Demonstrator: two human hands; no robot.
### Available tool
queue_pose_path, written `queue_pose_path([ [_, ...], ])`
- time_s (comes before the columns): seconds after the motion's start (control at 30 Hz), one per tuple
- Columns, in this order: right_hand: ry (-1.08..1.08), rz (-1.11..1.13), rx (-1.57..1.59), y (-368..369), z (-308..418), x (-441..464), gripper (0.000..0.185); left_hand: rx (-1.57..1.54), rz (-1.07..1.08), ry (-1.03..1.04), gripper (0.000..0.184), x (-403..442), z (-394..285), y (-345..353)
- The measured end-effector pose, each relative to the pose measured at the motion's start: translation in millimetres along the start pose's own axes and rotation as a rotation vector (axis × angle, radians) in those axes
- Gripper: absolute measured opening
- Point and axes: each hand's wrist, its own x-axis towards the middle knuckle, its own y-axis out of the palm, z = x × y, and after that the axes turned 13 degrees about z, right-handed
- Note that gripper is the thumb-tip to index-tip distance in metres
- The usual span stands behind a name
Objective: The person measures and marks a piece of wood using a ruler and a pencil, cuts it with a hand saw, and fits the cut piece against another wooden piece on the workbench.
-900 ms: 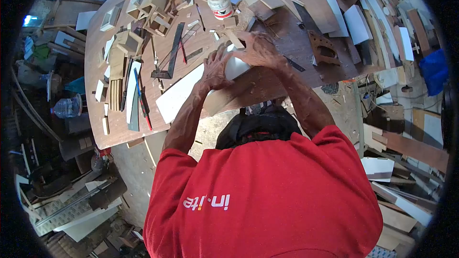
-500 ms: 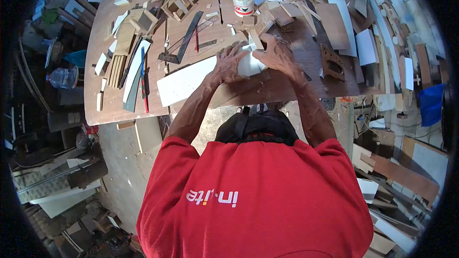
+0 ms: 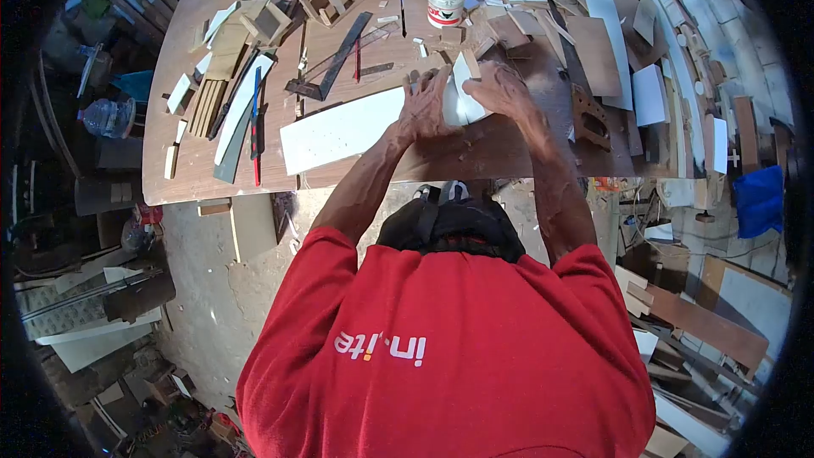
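The left hand (image 3: 426, 104) lies palm down, fingers bent, at the right end of a long, flat white panel (image 3: 343, 134). The panel rests on the brown, wood-surfaced desk (image 3: 197, 176), near its front edge, and extends leftward from under the hand. Left grip: cannot be determined, because the hand covers the contact area.

The right hand (image 3: 506, 92) is positioned just beside the left, thumb directed inward. It touches a smooth white piece (image 3: 459, 106) located between the hands. Whether this piece is part of the panel cannot be determined. A short, pale wooden strip (image 3: 471, 64) is at the right thumb and fingers. Right grip: closure cannot be determined.

Surrounding items: beyond the panel lies a dark, L-shaped square (image 3: 345, 57), with a slender red pencil (image 3: 357, 59) just beside its long leg. A round white plastic tub with a red-marked label (image 3: 445, 8) stands upright beyond the hands; a small brown wooden block (image 3: 451, 35) is directly in front of it. A brown wooden saw handle with an opening (image 3: 582, 110) lies right of the right hand.
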Motion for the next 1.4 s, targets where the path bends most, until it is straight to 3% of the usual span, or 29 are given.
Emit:
queue_pose_path([
  [0.3,-0.105,-0.095,-0.111,17.6,-11.1,-3.8,0.030,-0.102,-0.037,0.004,0.135,-4.9,-8.5,-4.5],
  [0.37,-0.277,-0.107,-0.430,16.1,-5.7,-14.2,0.015,-0.108,-0.016,-0.008,0.135,-11.9,-9.8,-10.1],
  [0.4,-0.279,-0.103,-0.430,17.9,-7.5,-13.1,0.015,-0.114,0.007,-0.021,0.134,-14.6,-10.1,-11.3],
  [0.47,-0.506,-0.255,-0.830,25.4,-15.3,-10.1,0.009,-0.111,0.002,-0.005,0.134,-15.1,-6.5,-8.9],
  [0.6,-0.602,-0.496,-0.995,40.0,-28.1,3.9,0.009,-0.122,-0.069,0.054,0.132,-15.5,-2.0,-3.0],
  [0.67,-0.277,-0.166,-0.349,47.5,-33.1,14.0,0.014,-0.128,-0.056,0.036,0.132,-16.1,-2.5,-4.4],
  [0.8,-0.283,-0.053,-0.566,28.3,-6.2,-7.6,0.030,-0.127,-0.067,0.048,0.132,-15.5,1.6,0.8],
  [0.87,0.025,-0.021,-0.048,20.0,9.5,-16.8,0.034,-0.132,-0.056,0.064,0.133,-12.8,4.6,0.5],
  [1.0,0.134,0.057,-0.013,13.6,16.4,-21.1,0.041,-0.050,-0.058,0.085,0.133,-16.2,4.2,-2.1],
  [1.1,0.114,-0.056,0.065,22.6,7.6,-18.4,0.041,-0.068,0.008,0.058,0.124,-20.8,3.5,-9.5],
  [1.2,0.160,-0.041,0.107,20.5,10.7,-21.2,0.042,-0.079,0.002,0.049,0.132,-22.4,2.2,-8.5],
  [1.4,0.177,-0.059,0.095,18.7,13.9,-16.5,0.045,-0.131,-0.026,0.063,0.131,-25.1,-0.7,-20.0],
])
